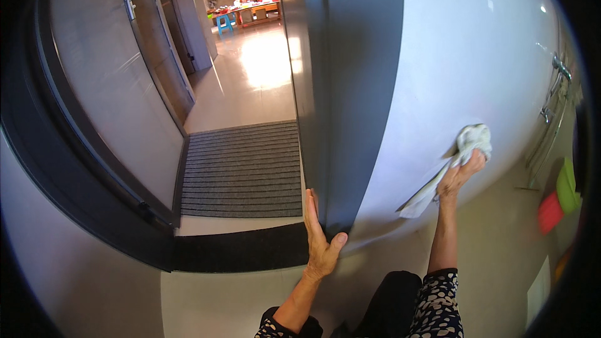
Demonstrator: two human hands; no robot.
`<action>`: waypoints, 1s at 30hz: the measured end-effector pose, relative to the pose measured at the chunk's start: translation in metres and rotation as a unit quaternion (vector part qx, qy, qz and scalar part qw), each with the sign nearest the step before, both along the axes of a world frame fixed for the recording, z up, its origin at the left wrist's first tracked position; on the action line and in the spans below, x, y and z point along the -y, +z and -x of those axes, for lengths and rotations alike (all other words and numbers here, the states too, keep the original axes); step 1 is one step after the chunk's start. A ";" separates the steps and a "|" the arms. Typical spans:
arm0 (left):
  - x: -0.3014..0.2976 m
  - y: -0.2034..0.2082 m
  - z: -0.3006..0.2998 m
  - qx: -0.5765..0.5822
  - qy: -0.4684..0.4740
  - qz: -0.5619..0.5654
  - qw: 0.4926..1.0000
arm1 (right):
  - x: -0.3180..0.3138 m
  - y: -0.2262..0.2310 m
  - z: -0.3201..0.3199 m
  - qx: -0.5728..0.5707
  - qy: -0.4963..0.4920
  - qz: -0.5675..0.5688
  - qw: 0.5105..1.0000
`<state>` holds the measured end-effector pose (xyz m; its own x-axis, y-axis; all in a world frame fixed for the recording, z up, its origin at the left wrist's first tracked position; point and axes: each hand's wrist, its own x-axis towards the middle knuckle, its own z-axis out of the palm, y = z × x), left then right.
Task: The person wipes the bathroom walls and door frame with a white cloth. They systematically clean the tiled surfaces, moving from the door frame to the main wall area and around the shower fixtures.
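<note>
My right hand [460, 176] is closed around a pale, whitish cloth [474, 139] and presses it against the white wall [463, 50]. A bunched part of the cloth sticks out above my fingers, and a loose end hangs down to the left. My left hand [321, 247] rests on the lower part of the grey door frame [357, 87], its fingers stretched upward along the edge and the thumb apart. Nothing shows in that hand.
Left of the frame is a doorway with a dark sill [241, 248] and a ribbed grey mat [241, 169] beyond it. A panelled door [106, 69] stands at the left. Wall taps [561, 69], a green basin [566, 188] and a red one [549, 213] are at the right.
</note>
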<state>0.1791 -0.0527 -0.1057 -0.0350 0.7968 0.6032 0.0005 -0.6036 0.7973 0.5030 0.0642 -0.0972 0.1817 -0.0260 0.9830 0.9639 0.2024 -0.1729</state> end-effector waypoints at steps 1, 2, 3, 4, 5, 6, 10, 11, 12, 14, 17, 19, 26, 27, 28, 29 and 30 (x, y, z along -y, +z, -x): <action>0.002 -0.001 0.001 0.007 -0.003 0.008 1.000 | 0.004 0.009 -0.002 -0.069 0.014 0.008 0.997; 0.004 -0.001 0.002 0.005 -0.001 0.013 1.000 | 0.007 0.013 -0.002 -0.139 0.028 0.016 0.990; 0.005 0.000 0.004 0.003 0.002 0.014 1.000 | 0.004 0.010 -0.005 -0.181 0.033 0.002 0.983; 0.005 0.000 0.004 0.004 -0.001 0.016 1.000 | 0.002 0.004 -0.018 -0.219 0.033 -0.012 0.975; 0.004 -0.001 0.005 -0.018 0.005 0.009 1.000 | 0.000 -0.002 -0.031 -0.256 0.032 -0.027 0.966; 0.002 -0.001 0.006 -0.042 0.012 0.002 0.999 | -0.007 -0.016 -0.049 -0.279 -0.006 -0.010 0.960; 0.000 0.008 0.001 -0.099 0.041 -0.004 0.994 | -0.021 -0.045 -0.079 -0.376 -0.115 -0.002 0.919; -0.003 0.003 -0.005 -0.088 0.036 -0.001 0.996 | -0.022 -0.055 -0.090 -0.363 -0.138 -0.029 0.921; -0.006 -0.004 0.001 -0.083 0.043 0.006 0.996 | -0.025 -0.050 -0.065 -0.322 -0.091 -0.044 0.941; -0.004 -0.004 0.009 -0.092 0.054 0.014 0.994 | -0.025 -0.034 0.014 -0.253 -0.121 -0.070 0.957; 0.005 0.001 0.017 -0.007 0.024 0.038 0.999 | 0.006 -0.001 0.120 -0.217 -0.048 0.010 0.975; 0.002 0.006 0.017 0.028 0.018 0.050 0.998 | 0.023 0.011 0.152 -0.128 -0.031 0.033 0.991; 0.000 0.004 0.023 0.051 0.035 0.022 0.998 | 0.035 0.040 0.148 0.189 0.056 -0.025 0.980; 0.002 0.005 0.024 0.052 0.044 0.030 0.997 | 0.032 0.044 0.134 0.173 0.032 -0.021 0.984; 0.002 0.004 0.026 0.054 0.054 0.039 0.996 | 0.029 0.047 0.121 0.157 0.011 -0.016 0.987; 0.000 -0.001 0.028 0.047 0.070 0.020 0.996 | 0.029 0.051 0.108 0.122 0.021 0.017 0.992; -0.001 -0.001 0.025 0.047 0.072 0.021 0.996 | 0.029 0.053 0.090 0.102 0.015 0.026 0.994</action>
<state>0.1539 -0.0518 -0.1071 -0.2058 0.8037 0.5584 0.0090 -0.5690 0.8223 0.4132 0.0353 -0.0439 -0.0214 0.0290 0.9993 0.9739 0.2266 0.0143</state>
